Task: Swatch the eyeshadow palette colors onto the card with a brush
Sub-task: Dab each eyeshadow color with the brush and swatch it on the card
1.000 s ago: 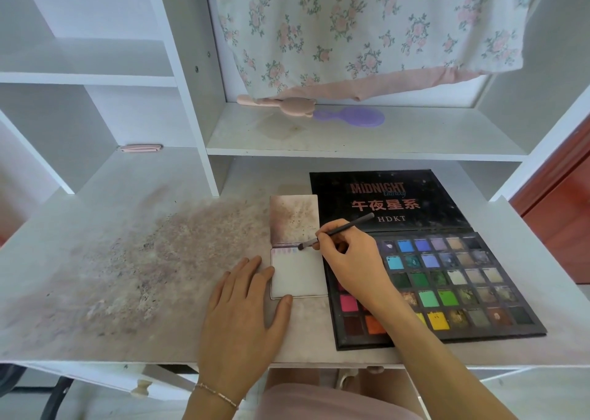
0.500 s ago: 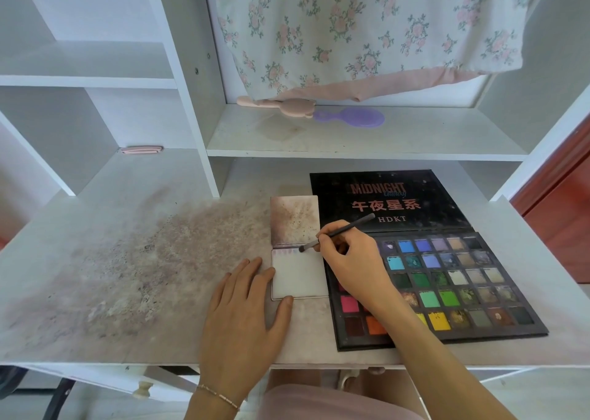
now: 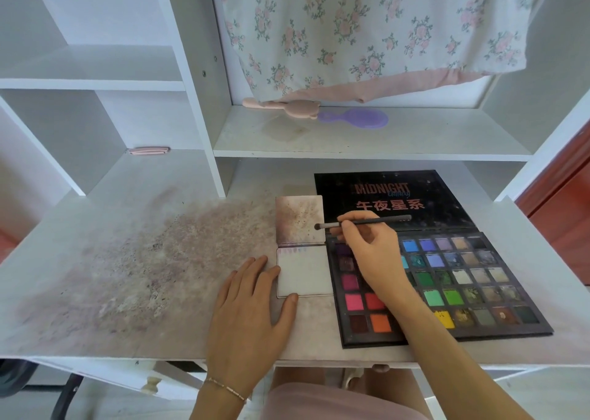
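Nearest the camera, the left hand (image 3: 247, 311) lay flat on the desk (image 3: 127, 292), fingers straight and relaxed, holding nothing. A thin beaded bracelet (image 3: 225, 386) circled its wrist. Its thumb tip touched the bottom-left corner of the card (image 3: 303, 274), and its fingertips rested along the card's left edge.

The card was a small, smooth, pale rectangle with rounded corners, carrying a faint row of pink and bluish marks along its top edge. A matching square panel (image 3: 300, 218), mottled brown with powder, joined it at 12 o'clock. The desk was matte white, dusted with grainy pinkish-brown powder out toward 9 o'clock.

Just at 3 o'clock of the card lay the palette (image 3: 463, 279), a flat black tray of square pans in pink, orange, green, blue and muted metallic shades, its glossy printed lid opened flat behind it.

The right hand (image 3: 370, 253) hovered over the palette's left pans, pinching a slim dark brush (image 3: 364, 222) between thumb and fingers; its rounded tip sat over the panel's right edge.

Farther back, a shelf (image 3: 367, 145) held a purple plastic hairbrush (image 3: 357, 118) and a pink bear-shaped one (image 3: 284, 106), beneath floral cloth (image 3: 367, 26).
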Demonstrator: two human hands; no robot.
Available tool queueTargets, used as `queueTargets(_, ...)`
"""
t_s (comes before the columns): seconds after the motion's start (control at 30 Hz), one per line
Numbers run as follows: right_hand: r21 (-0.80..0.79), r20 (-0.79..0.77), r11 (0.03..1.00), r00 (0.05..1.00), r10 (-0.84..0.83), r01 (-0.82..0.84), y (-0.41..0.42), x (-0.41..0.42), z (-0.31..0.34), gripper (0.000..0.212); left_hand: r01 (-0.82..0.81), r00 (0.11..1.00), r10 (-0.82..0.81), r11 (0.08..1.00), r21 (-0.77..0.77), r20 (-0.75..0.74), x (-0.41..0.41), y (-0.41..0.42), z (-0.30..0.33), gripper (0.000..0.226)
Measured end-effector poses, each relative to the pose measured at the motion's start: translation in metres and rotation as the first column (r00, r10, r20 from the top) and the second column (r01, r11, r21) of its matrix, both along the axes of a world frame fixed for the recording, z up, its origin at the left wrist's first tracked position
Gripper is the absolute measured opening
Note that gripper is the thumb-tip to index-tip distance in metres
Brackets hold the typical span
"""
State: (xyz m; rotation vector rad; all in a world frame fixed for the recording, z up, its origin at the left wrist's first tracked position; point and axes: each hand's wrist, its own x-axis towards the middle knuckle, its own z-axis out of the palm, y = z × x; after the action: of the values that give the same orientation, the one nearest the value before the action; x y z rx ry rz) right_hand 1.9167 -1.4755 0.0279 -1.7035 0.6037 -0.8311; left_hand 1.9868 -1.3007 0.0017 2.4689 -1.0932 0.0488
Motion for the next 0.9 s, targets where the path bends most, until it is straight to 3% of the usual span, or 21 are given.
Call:
queueTargets(0.17, 0.008, 0.051, 0.998, 0.997, -0.065, 0.065, -0.017, -0.021, 0.006, 0.017, -0.002, 1.000, 0.002, 1.000, -0.005, 0.000, 0.000, 0.000, 0.001, 0.038)
queueTargets(0.4, -0.003, -0.041, 0.976, 0.975, -0.219, 0.219, -0.049, -0.078, 0.004, 0.019, 0.001, 0.999, -0.001, 1.000, -0.009, -0.033, 0.000, 0.000, 0.001, 0.045)
queueTargets(0.63, -0.191, -0.155, 0.896, 0.889, -0.430, 0.400, -0.074, -0.116, -0.005, 0.009, 0.006, 1.000, -0.006, 1.000, -0.013, -0.013, 0.000, -0.001, 0.003, 0.063)
queueTargets(0.9, -0.248, -0.250, 0.897, 0.870, -0.425, 0.367, -0.077, -0.115, -0.009, 0.004, 0.004, 1.000, -0.004, 1.000, 0.020, 0.001, 0.000, -0.001, 0.003, 0.066)
